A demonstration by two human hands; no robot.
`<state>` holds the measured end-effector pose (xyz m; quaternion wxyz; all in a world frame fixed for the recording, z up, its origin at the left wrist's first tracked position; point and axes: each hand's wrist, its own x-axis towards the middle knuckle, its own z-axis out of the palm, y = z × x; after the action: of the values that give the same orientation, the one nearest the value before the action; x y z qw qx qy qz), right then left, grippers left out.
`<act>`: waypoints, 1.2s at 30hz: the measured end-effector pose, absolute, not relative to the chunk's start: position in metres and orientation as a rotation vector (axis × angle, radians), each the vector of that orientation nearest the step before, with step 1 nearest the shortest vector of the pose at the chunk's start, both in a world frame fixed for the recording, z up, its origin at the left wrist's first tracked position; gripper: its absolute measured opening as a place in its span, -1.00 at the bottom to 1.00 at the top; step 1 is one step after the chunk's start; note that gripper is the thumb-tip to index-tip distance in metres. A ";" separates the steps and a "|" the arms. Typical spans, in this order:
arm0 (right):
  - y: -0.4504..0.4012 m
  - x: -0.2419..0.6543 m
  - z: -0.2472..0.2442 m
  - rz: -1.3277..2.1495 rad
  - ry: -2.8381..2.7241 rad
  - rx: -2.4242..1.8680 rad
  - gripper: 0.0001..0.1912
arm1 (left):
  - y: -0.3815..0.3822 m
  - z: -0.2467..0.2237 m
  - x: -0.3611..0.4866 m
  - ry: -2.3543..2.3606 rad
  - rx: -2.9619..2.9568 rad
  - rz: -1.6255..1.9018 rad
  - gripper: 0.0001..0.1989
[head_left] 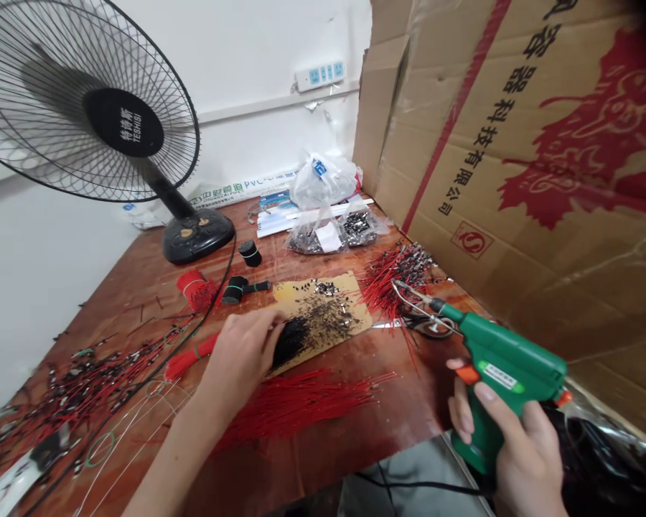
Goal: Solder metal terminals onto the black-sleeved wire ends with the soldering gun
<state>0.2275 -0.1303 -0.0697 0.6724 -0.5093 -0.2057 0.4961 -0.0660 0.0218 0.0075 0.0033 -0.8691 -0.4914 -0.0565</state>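
In my right hand (517, 438) is a green soldering gun (509, 359) with an orange trigger; its tip points left, near a heap of red wires with black ends (392, 280). My left hand (250, 341) reaches over the table with fingers bent and pressed together. Its fingertips are at a pile of thin black pieces (292, 339) on a tan board (349, 327), and what they pinch is too small to make out. Below the board a spread of loose red wires (312, 402) lies beside my left forearm.
A black fan (199, 233) stands at the back left, its cord crossing the table. Tied black bundles (235, 289) and a red bundle (197, 287) lie nearby. Scissors (428, 327) rest right of the board. Plastic bags of parts (328, 233) sit behind; a large carton (495, 179) walls the right.
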 end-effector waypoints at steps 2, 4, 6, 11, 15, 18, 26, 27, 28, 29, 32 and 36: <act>-0.129 0.225 -0.066 1.120 -0.451 -1.142 -0.73 | 0.022 0.002 -0.050 -1.452 -2.837 -0.280 -0.79; -0.128 0.224 -0.063 1.104 -0.436 -1.154 -0.74 | 0.022 -0.006 -0.032 -1.383 -2.914 -0.276 -0.79; -0.127 0.223 -0.063 1.077 -0.443 -1.169 -0.75 | 0.022 -0.013 -0.014 -1.365 -2.947 -0.217 -0.82; -0.129 0.225 -0.068 1.083 -0.476 -1.162 -0.72 | 0.026 -0.025 0.010 -1.400 -2.873 -0.051 -0.77; -0.129 0.224 -0.067 1.080 -0.474 -1.163 -0.71 | 0.026 -0.032 0.012 -1.502 -2.939 -0.004 -0.77; -0.128 0.223 -0.063 1.080 -0.446 -1.177 -0.72 | 0.026 -0.036 0.012 -1.506 -2.962 -0.034 -0.76; -0.129 0.221 -0.060 1.109 -0.364 -1.165 -0.75 | 0.032 -0.042 0.010 -1.274 -2.899 -0.097 -0.75; -0.129 0.221 -0.060 1.114 -0.356 -1.163 -0.75 | 0.033 -0.042 0.009 -1.278 -2.905 -0.111 -0.75; -0.129 0.221 -0.060 1.116 -0.350 -1.164 -0.76 | 0.033 -0.043 0.009 -1.287 -2.912 -0.126 -0.75; -0.129 0.221 -0.060 1.120 -0.345 -1.164 -0.76 | 0.034 -0.043 0.009 -1.303 -2.916 -0.141 -0.75; -0.129 0.222 -0.062 1.129 -0.348 -1.146 -0.74 | 0.035 -0.045 0.011 -1.364 -2.927 -0.182 -0.76; -0.130 0.222 -0.064 1.142 -0.365 -1.135 -0.74 | 0.036 -0.046 0.015 -1.379 -2.932 -0.184 -0.77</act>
<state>0.2224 -0.1300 -0.0639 0.6782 -0.5054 -0.1624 0.5083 0.0146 0.0358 -0.0465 -0.0519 -0.9023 -0.4243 -0.0567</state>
